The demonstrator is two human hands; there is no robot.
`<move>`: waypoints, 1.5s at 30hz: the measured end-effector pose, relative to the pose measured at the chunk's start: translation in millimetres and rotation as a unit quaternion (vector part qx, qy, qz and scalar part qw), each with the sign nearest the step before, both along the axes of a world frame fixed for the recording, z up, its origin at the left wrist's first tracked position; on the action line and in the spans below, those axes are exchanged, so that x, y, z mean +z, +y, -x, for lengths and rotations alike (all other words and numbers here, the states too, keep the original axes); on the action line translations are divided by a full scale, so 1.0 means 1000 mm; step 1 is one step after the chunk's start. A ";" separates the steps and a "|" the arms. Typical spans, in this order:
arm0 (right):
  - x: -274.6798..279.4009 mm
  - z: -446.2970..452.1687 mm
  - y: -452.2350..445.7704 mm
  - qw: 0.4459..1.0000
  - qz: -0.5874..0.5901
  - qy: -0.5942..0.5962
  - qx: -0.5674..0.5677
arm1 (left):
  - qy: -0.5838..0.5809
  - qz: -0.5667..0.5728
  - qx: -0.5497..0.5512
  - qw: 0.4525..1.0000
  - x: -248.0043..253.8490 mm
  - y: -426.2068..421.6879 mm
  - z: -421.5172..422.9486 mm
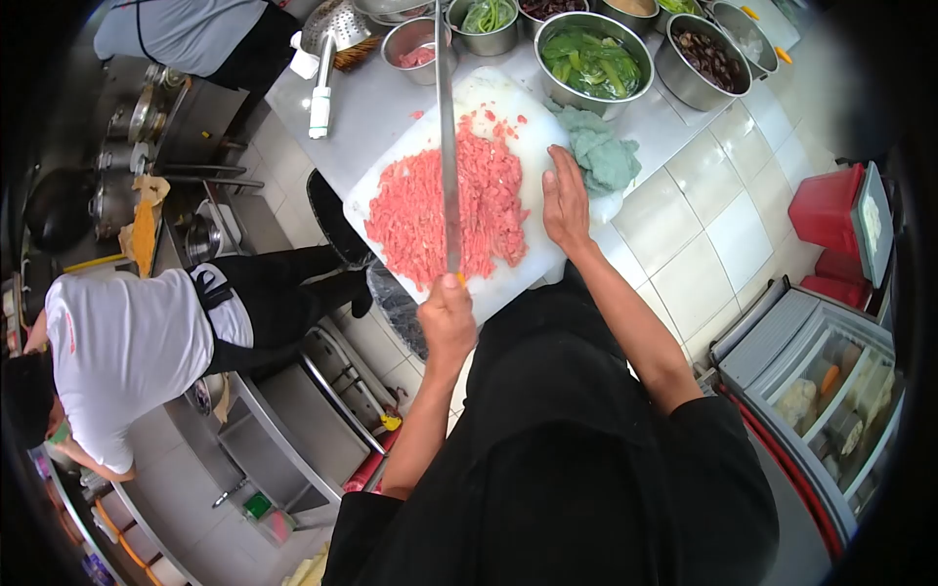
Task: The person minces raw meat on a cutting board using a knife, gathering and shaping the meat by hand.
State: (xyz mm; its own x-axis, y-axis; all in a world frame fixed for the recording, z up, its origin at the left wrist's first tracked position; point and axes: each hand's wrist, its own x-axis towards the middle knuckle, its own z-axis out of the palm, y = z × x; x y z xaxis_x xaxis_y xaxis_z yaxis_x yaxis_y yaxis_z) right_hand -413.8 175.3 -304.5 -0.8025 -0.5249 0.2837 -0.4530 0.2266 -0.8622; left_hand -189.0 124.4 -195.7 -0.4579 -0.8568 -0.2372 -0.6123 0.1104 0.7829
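Note:
Chopped pink meat lies spread over a white cutting board on a metal table. My left hand is wrapped round the handle of a long knife, whose blade points away from me across the meat. At the board's right edge, my right hand has its fingers stretched out and holds nothing. A crumpled green cloth lies just beyond it, at the board's right corner.
Metal bowls with greens and dark pieces line the table's far side. A strainer is at its left. One person stands at left, another at upper left. A glass-topped cooler stands at right.

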 end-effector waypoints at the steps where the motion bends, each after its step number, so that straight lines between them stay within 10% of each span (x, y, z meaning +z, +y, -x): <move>1: -0.003 0.000 -0.001 1.000 0.003 0.002 -0.007 | 0.015 0.031 0.000 0.999 -0.024 -0.001 -0.003; 5: -0.003 0.002 -0.002 1.000 0.004 0.002 -0.002 | -0.199 -0.091 -0.035 0.975 -0.022 -0.020 0.006; 10: 0.002 -0.001 0.001 1.000 0.012 0.000 -0.004 | 0.036 -0.020 0.037 0.998 -0.015 -0.006 -0.001; 13: -0.002 0.000 -0.004 1.000 0.011 0.008 -0.001 | -0.162 -0.060 -0.005 0.985 -0.082 -0.023 -0.013; 18: 0.000 0.000 -0.001 1.000 0.019 -0.001 -0.003 | -0.034 -0.059 0.034 0.997 0.020 -0.013 0.008; 21: 0.000 0.000 -0.002 0.999 0.032 -0.010 -0.010 | 0.102 -0.042 0.059 0.992 -0.023 0.001 0.004; 22: -0.001 0.001 -0.005 0.999 0.037 -0.003 -0.016 | 0.063 0.127 0.001 0.990 -0.051 0.002 0.002; 26: -0.003 0.006 -0.006 0.996 0.073 -0.003 -0.046 | -0.170 -0.116 0.000 0.978 -0.023 -0.014 0.008; 30: -0.002 0.015 -0.006 0.993 0.099 -0.022 -0.063 | -0.005 -0.038 0.034 0.999 0.027 0.003 0.016; 33: 0.004 0.041 -0.008 0.992 0.074 0.008 -0.107 | -0.008 0.022 -0.017 1.000 -0.045 0.011 0.008; 37: -0.003 0.083 0.001 0.990 0.091 0.042 -0.103 | -0.182 -0.087 -0.040 0.979 -0.015 -0.005 0.022; 42: 0.007 0.092 0.017 0.988 0.074 -0.006 -0.133 | 0.068 -0.069 0.041 0.994 -0.002 0.010 0.016; 45: 0.005 0.074 0.016 0.985 0.053 0.077 -0.146 | -0.161 0.048 -0.062 0.984 -0.058 -0.003 0.008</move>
